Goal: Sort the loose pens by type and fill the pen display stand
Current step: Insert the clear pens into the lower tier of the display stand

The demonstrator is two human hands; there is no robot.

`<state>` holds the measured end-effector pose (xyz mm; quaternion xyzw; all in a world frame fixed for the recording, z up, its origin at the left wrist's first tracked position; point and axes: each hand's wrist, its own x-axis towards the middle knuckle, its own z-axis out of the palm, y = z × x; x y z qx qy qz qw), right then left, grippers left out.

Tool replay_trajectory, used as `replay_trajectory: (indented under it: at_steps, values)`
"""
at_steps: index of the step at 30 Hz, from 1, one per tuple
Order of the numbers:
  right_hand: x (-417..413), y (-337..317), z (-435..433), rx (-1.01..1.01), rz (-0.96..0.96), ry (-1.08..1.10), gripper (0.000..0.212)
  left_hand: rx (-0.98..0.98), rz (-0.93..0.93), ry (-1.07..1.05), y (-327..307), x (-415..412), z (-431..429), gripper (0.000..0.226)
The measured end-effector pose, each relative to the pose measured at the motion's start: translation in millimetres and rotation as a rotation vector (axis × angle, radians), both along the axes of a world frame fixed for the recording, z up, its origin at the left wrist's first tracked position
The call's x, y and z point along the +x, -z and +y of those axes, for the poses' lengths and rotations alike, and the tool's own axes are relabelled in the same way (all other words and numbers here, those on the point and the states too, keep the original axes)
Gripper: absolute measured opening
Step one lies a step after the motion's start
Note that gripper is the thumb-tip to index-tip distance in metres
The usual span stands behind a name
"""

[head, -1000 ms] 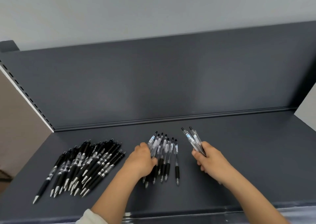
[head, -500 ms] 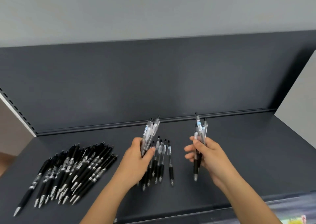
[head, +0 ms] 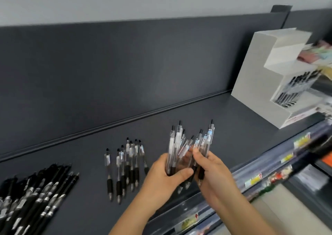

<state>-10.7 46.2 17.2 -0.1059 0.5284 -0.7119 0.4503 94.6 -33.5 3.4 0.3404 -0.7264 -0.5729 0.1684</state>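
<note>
Pile of pens (head: 34,195) left on shelf (head: 89,163), row of pens (head: 125,164) centre, display stand (head: 258,84) right.

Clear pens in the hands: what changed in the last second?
The left hand lifted a bunch off the shelf and met the right hand; both now hold the clear pens together, upright. The black pens and the remaining row stayed put.

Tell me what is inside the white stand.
The stand holds black pens in its middle tier. The tier above shows blurred pastel items, too unclear to name. Its side wall and the frame edge hide the rest.
</note>
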Motion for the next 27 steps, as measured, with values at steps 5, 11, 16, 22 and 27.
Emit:
replay_trajectory:
  at_steps: [5, 11, 16, 22, 27]
  values:
    - [-22, 1, 30, -0.042, -0.03, 0.058, 0.024, 0.019, 0.013, 0.094, -5, -29, 27, 0.026]
    - [-72, -6, 77, -0.11, 0.062, 0.027, 0.024, -0.072, 0.058, 0.019, -15, -75, 67, 0.019]
    - [-156, -3, 138, 0.007, 0.345, 0.146, 0.018, -0.13, 0.109, -0.162, -28, -137, 111, 0.015]
    - [-254, -10, 197, 0.003, 0.437, 0.157, 0.034, -0.13, 0.171, -0.291, -41, -210, 153, 0.013]
    - [-303, -15, 209, -0.037, 0.414, 0.119, 0.026, -0.184, 0.163, -0.344, -45, -251, 161, 0.014]
